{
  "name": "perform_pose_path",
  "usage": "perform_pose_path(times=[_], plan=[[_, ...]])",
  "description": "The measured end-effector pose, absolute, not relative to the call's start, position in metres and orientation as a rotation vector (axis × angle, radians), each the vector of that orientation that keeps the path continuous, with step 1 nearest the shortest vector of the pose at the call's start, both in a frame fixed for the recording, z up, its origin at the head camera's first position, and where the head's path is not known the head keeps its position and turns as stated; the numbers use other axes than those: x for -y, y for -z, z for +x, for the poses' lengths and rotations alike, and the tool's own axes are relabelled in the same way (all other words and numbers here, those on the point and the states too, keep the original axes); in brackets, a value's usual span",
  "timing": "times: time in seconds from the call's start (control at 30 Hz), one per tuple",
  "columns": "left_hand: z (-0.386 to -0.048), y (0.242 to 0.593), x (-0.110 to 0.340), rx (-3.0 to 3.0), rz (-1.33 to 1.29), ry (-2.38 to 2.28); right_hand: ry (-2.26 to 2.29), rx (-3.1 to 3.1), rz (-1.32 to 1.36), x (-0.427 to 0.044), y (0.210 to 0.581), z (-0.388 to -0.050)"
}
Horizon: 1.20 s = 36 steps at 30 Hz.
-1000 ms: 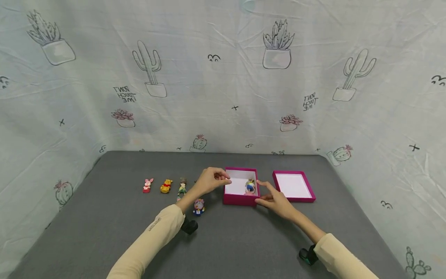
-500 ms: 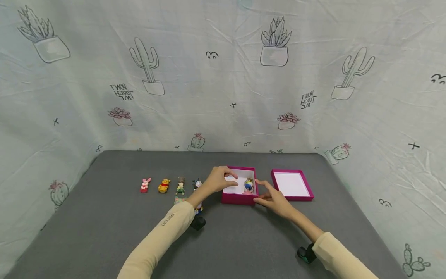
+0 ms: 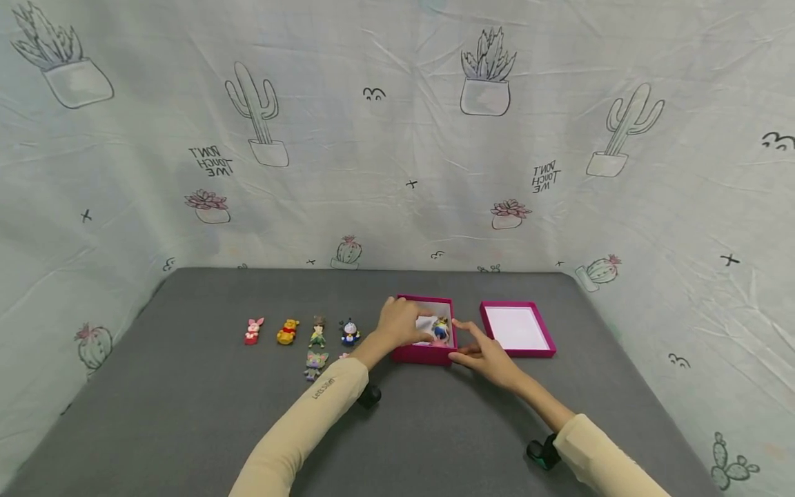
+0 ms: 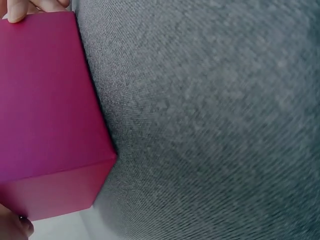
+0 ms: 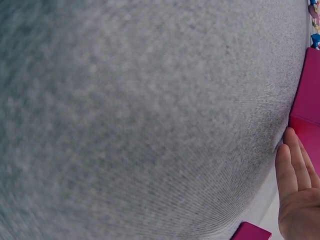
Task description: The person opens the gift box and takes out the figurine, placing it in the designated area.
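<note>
A magenta box (image 3: 422, 355) with a white inside stands on the grey table, a small blue and yellow figurine (image 3: 440, 328) and something pink inside it. My left hand (image 3: 399, 322) reaches over the box's left side into it, thumb and fingers apart and curved, just left of the figurine. Nothing shows between them; some fingertips are hidden. In the left wrist view the hand (image 4: 11, 225) is only partly seen beside the box wall. My right hand (image 3: 487, 355) holds the box's near right corner, thumb at the front and fingers (image 5: 299, 162) along the right side.
The box's magenta lid (image 3: 517, 328) lies inside up to the right. Left of the box stand a piglet figurine (image 3: 252, 331), a bear figurine (image 3: 288, 332), a green figurine (image 3: 317, 332), a blue and white figurine (image 3: 350, 333) and a grey one (image 3: 315, 364). My left sleeve partly hides another.
My left hand has moved right, from the box's left edge to inside it near the figurine. My right hand has stayed at the box corner. The view has shifted slightly.
</note>
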<state>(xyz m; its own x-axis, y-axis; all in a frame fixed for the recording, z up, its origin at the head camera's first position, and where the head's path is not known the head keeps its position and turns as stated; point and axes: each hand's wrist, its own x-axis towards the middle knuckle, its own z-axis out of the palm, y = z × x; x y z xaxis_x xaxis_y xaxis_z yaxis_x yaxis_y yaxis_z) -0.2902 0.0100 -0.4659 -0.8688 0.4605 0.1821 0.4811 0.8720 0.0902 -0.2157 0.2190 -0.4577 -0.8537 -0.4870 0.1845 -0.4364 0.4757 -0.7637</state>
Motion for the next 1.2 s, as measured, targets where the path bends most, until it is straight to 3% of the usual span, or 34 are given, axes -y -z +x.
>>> perform_pose_path(times=[0.6,0.87,1.2], plan=[[-0.296,0.468,-0.017,2.922,-0.803,0.191,1.381,-2.633,-0.884,-0.216,0.455,-0.217],[-0.295,0.465,-0.019,2.939,-0.761,0.222,1.378,-2.617,-0.837,-0.221,0.466,-0.225],[-0.294,0.466,-0.021,2.914,-0.694,0.206,1.371,-2.617,-0.832,-0.219,0.454,-0.219]])
